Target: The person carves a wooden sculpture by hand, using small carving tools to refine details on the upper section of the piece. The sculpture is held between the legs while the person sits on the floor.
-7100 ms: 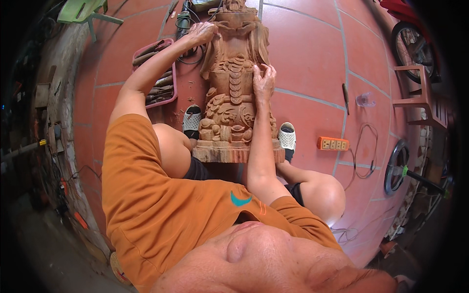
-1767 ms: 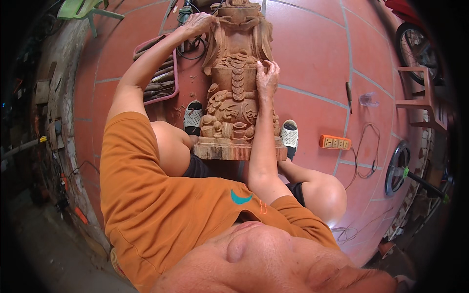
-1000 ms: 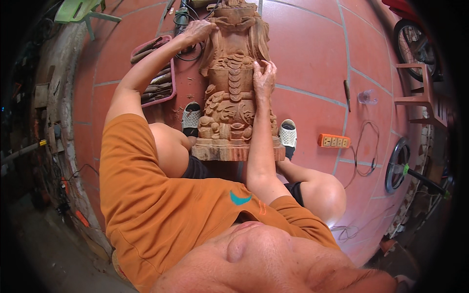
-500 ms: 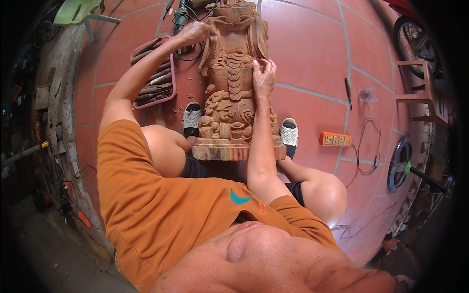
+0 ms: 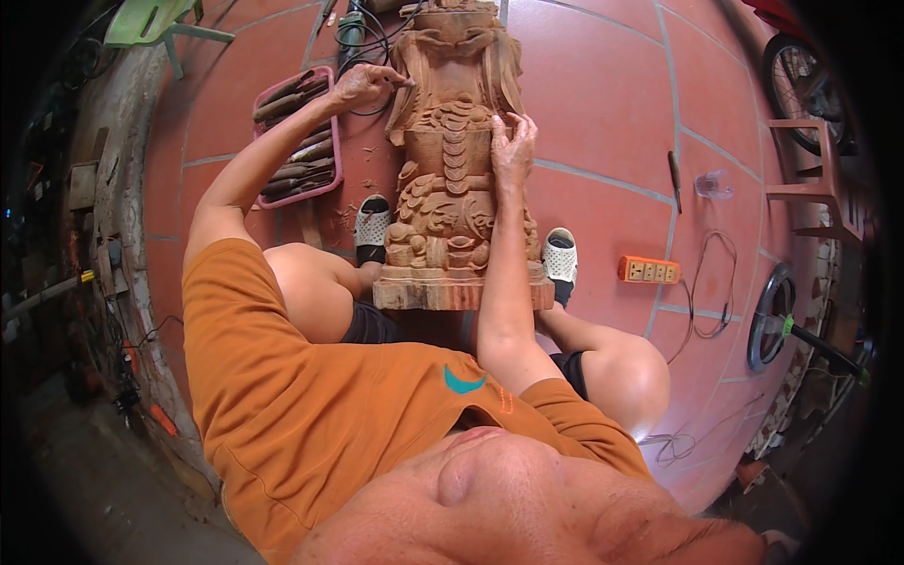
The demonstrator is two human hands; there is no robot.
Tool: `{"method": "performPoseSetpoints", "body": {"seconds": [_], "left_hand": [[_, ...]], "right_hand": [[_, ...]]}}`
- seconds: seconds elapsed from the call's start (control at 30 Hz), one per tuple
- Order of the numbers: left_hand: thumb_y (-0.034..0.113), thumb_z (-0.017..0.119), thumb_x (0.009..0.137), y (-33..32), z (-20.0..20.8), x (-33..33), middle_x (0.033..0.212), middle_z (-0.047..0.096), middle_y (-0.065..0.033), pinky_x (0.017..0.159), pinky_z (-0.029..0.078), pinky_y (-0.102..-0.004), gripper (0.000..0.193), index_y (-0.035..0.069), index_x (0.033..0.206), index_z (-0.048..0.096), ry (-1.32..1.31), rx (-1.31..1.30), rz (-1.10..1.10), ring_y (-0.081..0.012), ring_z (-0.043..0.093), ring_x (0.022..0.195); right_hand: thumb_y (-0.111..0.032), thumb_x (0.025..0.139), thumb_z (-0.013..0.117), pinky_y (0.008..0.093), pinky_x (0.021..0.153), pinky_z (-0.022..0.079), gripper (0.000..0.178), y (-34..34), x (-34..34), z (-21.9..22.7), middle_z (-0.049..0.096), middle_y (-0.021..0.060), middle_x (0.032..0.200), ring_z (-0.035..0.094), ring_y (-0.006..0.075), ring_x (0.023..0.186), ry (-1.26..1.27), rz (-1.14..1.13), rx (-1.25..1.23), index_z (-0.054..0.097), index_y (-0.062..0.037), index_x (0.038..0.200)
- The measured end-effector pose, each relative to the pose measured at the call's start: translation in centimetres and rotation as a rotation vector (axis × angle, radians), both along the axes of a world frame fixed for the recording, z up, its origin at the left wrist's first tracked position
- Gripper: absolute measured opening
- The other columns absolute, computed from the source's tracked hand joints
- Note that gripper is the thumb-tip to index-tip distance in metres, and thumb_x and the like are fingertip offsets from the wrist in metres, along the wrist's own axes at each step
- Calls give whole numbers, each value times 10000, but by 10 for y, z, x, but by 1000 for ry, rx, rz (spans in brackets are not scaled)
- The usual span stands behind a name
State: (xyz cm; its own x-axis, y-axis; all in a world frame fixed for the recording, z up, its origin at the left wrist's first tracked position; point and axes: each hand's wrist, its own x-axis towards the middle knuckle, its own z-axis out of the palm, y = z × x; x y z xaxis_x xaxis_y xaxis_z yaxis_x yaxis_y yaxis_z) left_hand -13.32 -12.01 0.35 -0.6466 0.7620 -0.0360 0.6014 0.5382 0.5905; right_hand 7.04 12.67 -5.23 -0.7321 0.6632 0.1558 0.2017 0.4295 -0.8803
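Likely hand-checking carving [image 5: 454, 165], twelve o'clock. Left hand [image 5: 363, 87] half open, seemingly empty; right hand [image 5: 513, 155] loosely open, against side. Next calls for light fingertips.

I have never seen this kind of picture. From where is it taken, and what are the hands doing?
It shows a person's two bare hands, with no machine. A fisheye camera worn on the head looks down, so straight edges bend near the rim. The right hand touches the side of a carved wooden statue; the left hand is at its upper left edge, contact unclear. I see no tool in either hand. On the red tiled floor are a pink tray of long tools and an orange power strip.
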Motion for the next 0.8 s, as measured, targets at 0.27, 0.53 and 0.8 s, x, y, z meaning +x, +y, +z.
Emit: {"method": "performPoseSetpoints", "body": {"seconds": [0.27,0.53,0.8], "left_hand": [[182,635,916,10,-32,-20,707,604,-68,587,460,-338,263,124,1168,685,152,92,272,-150,575,621],[205,642,897,12,-41,18,652,554,-74,545,417,-332,282,103,1157,685,65,117,254,-128,508,569],[153,626,910,5,-44,22,652,578,-64,532,416,-291,262,105,1160,688,58,256,314,-99,489,563]], "right_hand": [[-347,878,692,438,1022,417,419,-3,-1,6,521,183,1285,507,357,1212,-18,25,8,646,-14,1127],[-353,881,690,436,1026,416,425,4,0,-1,518,189,1295,504,362,1216,-10,7,-1,645,-10,1128],[-363,888,682,427,1029,416,426,-3,-1,5,527,192,1295,508,347,1223,-25,32,-23,648,-13,1128]]}}
